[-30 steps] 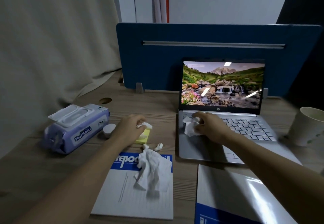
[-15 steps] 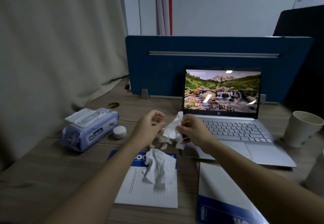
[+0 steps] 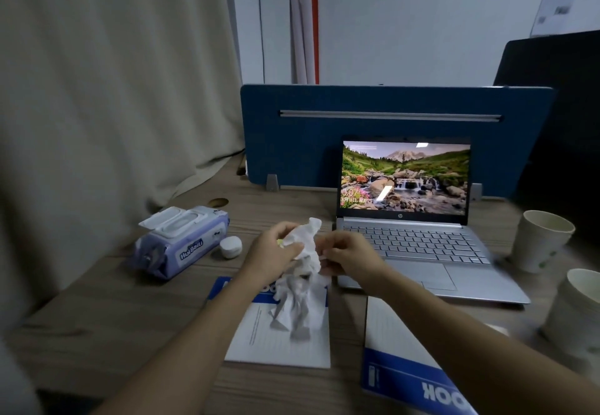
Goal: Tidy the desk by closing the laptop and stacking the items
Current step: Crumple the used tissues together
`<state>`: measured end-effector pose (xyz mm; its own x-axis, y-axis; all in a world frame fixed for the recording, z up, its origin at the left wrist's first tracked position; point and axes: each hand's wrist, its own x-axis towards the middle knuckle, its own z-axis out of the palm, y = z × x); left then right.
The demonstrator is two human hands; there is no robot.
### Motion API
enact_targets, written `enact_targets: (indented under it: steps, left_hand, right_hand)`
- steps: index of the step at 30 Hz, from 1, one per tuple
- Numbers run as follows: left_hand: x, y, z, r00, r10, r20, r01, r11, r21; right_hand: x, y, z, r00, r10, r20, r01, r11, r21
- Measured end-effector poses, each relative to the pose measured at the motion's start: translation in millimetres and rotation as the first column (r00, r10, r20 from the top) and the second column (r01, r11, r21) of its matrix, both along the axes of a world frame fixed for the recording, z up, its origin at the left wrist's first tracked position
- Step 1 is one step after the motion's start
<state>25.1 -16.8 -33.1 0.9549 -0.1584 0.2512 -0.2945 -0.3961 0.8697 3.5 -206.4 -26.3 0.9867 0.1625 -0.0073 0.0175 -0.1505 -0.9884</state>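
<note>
Head view, tabletop (image 3: 97,323) of wood-grain laminate. A crumpled white tissue (image 3: 305,242) is held above the tabletop between both hands: left hand (image 3: 276,252) w/ fingers curled round its left side, a bit of yellow showing at the fingertips; right hand (image 3: 350,253) w/ fingers pinched on its right edge. Directly below, a second crumpled tissue (image 3: 298,304), creased and peaked, is seen lying on a white lined notepad (image 3: 259,346) w/ blue header band. A second notebook (image 3: 399,372), glossy, white w/ blue band, lies just right of the pad at the near edge. The laptop (image 3: 418,245), silver, flat-keyed, stands open right of the hands; a landscape pic is shown on its lit screen. Behind it a blue felt-like divider panel (image 3: 308,141) is mounted upright. At left, a soft lilac wet-wipe pack (image 3: 181,242) w/ rigid flip lid; just beside it a small round white cap (image 3: 231,247). At far right, two paper cups (image 3: 539,242), tapered, matte, pale w/ green spots. A beige curtain (image 3: 113,73) hangs in folds at left.
</note>
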Motion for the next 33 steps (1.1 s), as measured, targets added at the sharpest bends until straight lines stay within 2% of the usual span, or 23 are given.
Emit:
enact_targets:
  steps: [4, 7, 11, 15, 19, 24, 27, 30, 33]
  left_hand:
    - [-2, 14, 3, 0.995, 0.089, 0.035, -0.089, 0.996, 0.000]
    - [-4, 30, 6, 0.983, 0.170, 0.063, -0.171, 0.985, 0.008]
    - [-8, 50, 8, 0.967, 0.216, 0.137, -0.227, 0.971, 0.069]
    - [-12, 64, 6, 0.958, 0.223, 0.179, -0.252, 0.954, 0.161]
    - [-18, 69, 3, 0.956, 0.256, 0.144, -0.280, 0.943, 0.179]
    - [-23, 76, -3, 0.965, 0.236, 0.116, -0.258, 0.933, 0.249]
    - [-26, 77, -5, 0.969, 0.225, 0.103, -0.245, 0.933, 0.263]
    - [-28, 76, -4, 0.972, 0.211, 0.100, -0.231, 0.936, 0.267]
    - [-29, 74, -3, 0.971, 0.218, 0.099, -0.236, 0.943, 0.235]
  right_hand:
    - [-5, -1, 1, 0.999, -0.012, 0.040, 0.015, 0.997, -0.075]
    - [-8, -2, 0, 0.994, 0.035, 0.107, -0.004, 0.960, -0.279]
    - [-12, 2, 1, 0.973, 0.173, 0.151, -0.076, 0.863, -0.500]
    - [-20, 7, 0, 0.935, 0.344, 0.087, -0.209, 0.733, -0.647]
    - [-27, 10, -4, 0.918, 0.396, 0.015, -0.271, 0.655, -0.706]
    - [-31, 12, -11, 0.934, 0.347, 0.080, -0.183, 0.661, -0.727]
    - [-35, 12, -12, 0.936, 0.334, 0.114, -0.164, 0.698, -0.697]
    - [-41, 10, -3, 0.954, 0.294, 0.057, -0.231, 0.842, -0.487]
    - [-45, 5, 14, 0.972, 0.228, 0.063, -0.206, 0.947, -0.248]
